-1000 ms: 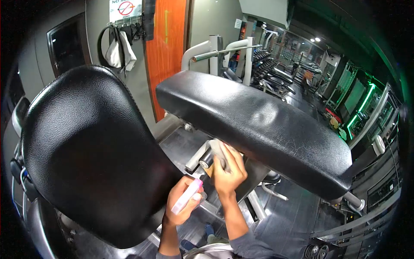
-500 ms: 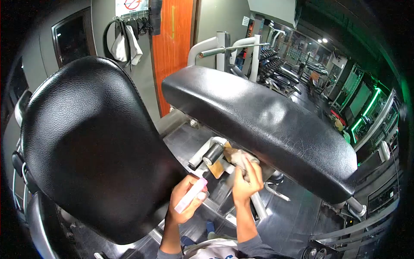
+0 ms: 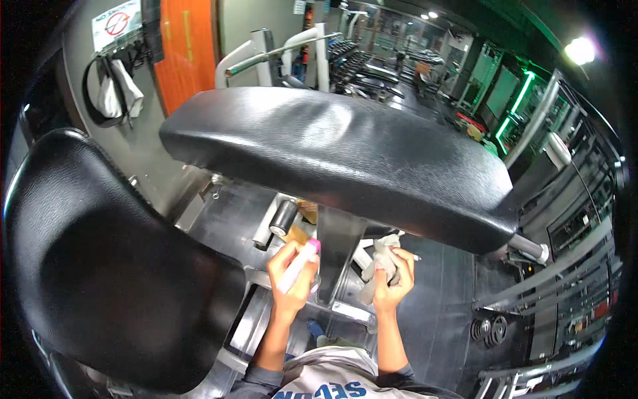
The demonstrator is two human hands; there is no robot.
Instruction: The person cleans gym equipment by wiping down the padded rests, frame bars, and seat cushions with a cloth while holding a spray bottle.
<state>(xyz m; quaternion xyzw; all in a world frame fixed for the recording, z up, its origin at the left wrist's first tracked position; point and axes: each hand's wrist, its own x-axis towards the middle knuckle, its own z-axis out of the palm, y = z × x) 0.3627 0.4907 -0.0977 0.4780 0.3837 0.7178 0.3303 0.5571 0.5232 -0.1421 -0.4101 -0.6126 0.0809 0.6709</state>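
My left hand [image 3: 292, 282] is wrapped round a slim white bottle with a pink top [image 3: 299, 268], held tilted in front of the machine's upright post. Bunched in my right hand [image 3: 393, 286] is a pale grey cloth [image 3: 384, 263], part of it hanging below the fingers. Both hands are just below the near edge of a long black padded cushion [image 3: 332, 143], apart from it. To the left stands a black padded backrest [image 3: 113, 266]. A small black roller [image 3: 284, 217] on the machine's frame is beyond my left hand.
Metal frame bars [image 3: 352, 311] cross low beneath my hands. A steel rod end [image 3: 530, 248] sticks out at the cushion's right end. Weight plates [image 3: 488, 330] lie at the right, and a dumbbell rack [image 3: 345, 60] stands farther back. Bags hang on the left wall.
My view has swung right, so the backrest and cushion sit farther left. My right hand has drawn the cloth away from near the roller, and my hands are wider apart.
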